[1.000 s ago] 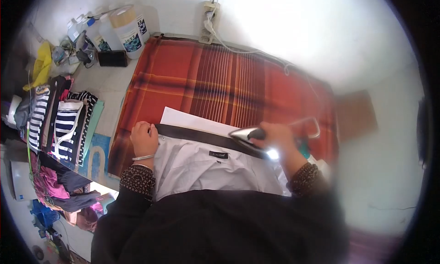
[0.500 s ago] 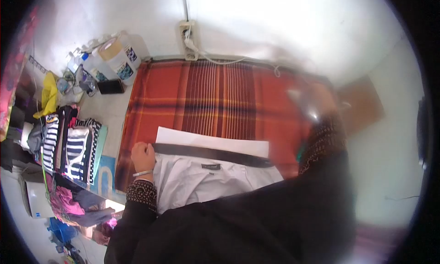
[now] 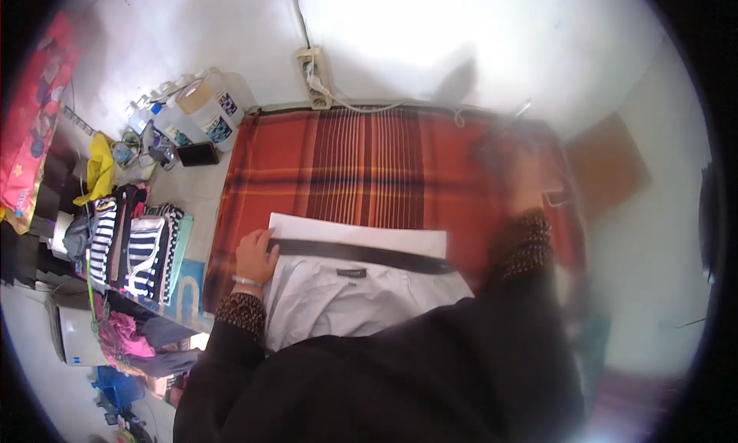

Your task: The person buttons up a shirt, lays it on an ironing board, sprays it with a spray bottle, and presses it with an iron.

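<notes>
A white shirt [image 3: 369, 305] lies on a red plaid cloth [image 3: 269, 166], its small dark neck label showing. Its collar is spread flat, with a dark band [image 3: 354, 253] below a white flap [image 3: 361, 232]. At the left end of the collar, my left hand [image 3: 256, 257] has its fingers over the edge and the thumb near the band, gripping it. My right hand [image 3: 529, 183] is a blur over the right side of the cloth. Beside it is a smeared dark shape [image 3: 496, 145] that I cannot identify; the fingers cannot be made out.
A socket strip [image 3: 314, 78] on the wall holds a plug, and a white cord [image 3: 369, 105] runs right. Bottles [image 3: 204, 109] and a dark phone-like slab [image 3: 197, 154] stand at the back left. Folded striped clothes [image 3: 142, 251] are stacked left; a brown board [image 3: 611, 166] sits right.
My left hand has shifted slightly right and its fingers have stretched further over the collar's end. My right hand, blurred in both frames, has moved a little down and left. The view has tilted slightly.
</notes>
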`<state>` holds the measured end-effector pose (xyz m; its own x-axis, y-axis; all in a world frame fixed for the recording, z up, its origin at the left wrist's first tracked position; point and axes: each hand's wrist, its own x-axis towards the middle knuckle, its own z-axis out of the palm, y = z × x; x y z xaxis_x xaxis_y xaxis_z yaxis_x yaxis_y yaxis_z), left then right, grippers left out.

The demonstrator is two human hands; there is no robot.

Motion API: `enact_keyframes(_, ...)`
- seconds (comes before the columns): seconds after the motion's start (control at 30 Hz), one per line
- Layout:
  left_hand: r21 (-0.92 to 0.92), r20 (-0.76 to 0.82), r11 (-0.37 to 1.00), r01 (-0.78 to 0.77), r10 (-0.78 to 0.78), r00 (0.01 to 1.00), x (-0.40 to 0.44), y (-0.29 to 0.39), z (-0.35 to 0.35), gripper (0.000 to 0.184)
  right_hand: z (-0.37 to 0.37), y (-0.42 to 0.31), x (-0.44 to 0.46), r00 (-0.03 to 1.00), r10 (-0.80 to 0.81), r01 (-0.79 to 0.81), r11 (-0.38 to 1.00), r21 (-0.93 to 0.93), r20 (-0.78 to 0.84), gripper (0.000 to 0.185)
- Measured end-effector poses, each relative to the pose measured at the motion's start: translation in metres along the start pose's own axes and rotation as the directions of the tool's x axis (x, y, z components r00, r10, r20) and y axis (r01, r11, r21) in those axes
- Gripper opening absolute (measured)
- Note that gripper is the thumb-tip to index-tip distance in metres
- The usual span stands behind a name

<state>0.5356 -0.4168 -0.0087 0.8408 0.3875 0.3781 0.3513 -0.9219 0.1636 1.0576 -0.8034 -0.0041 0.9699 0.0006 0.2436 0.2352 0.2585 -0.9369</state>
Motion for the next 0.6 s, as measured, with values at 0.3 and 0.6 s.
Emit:
enact_keyframes(0.3,-0.167,0.448,0.968,0.186,-0.093,0.889,0.022,-0.03,-0.004,0.051,-0.019,-0.057,-0.143,0.902,0.119,0.297,0.524,-0.798,0.414,0.048)
enact_keyframes(0.6,-0.198,0.247,0.978,0.062,-0.011,0.969,0.028,-0.011,-0.058,0.028,0.017,-0.075,-0.288,0.833,0.323,0.288,0.438,-0.851,0.449,0.036)
